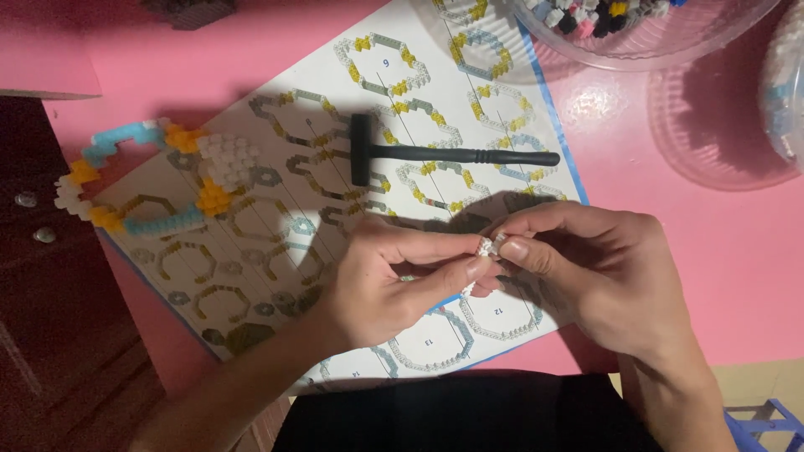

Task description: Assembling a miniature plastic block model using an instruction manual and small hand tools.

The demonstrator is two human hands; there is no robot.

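Observation:
My left hand and my right hand meet over the lower part of an instruction sheet, both pinching a small white block piece between thumbs and fingertips. The piece is mostly hidden by my fingers. A black toy hammer lies on the sheet above my hands. At the sheet's left edge rests a partly built ring of blue, yellow and white blocks.
The sheet lies on a pink table. A clear bowl of mixed small blocks stands at the top right, with another clear container at the right edge. A dark wooden cabinet is at the left. A blue stool shows at the bottom right.

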